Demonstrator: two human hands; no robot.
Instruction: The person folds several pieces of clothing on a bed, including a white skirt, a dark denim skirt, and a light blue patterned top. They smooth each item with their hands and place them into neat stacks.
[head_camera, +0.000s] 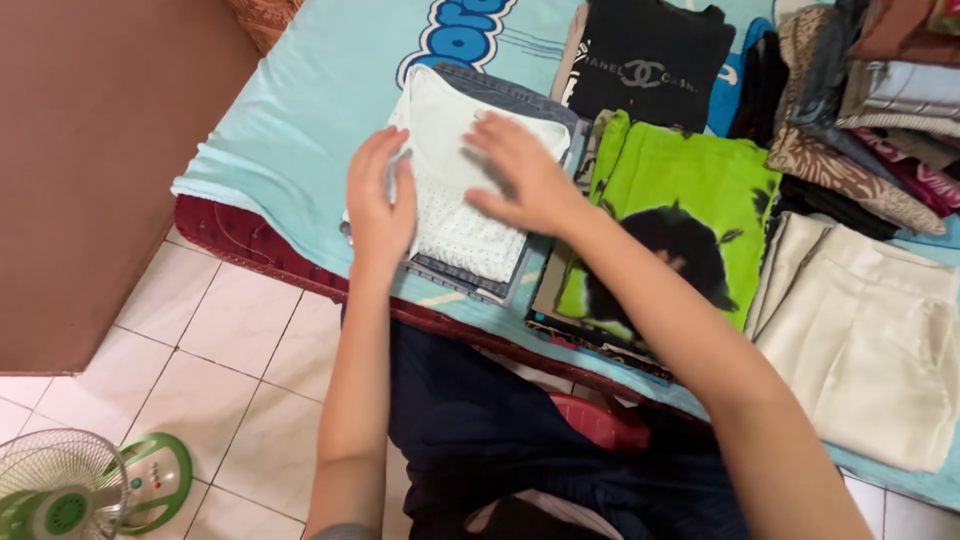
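A folded white garment (455, 170) with small dots lies on top of folded blue denim (520, 100) on the bed. My left hand (380, 200) rests flat on the garment's left edge, fingers together and pointing away from me. My right hand (520, 170) lies palm down on its right side, fingers spread toward the middle. Neither hand grips anything.
The bed carries a light blue printed sheet (300, 110). Right of the white garment lie a bright green shirt (690, 190), a black shirt (650, 60), beige trousers (870, 340) and a pile of mixed clothes (860, 110). A small green fan (80, 490) stands on the tiled floor at lower left.
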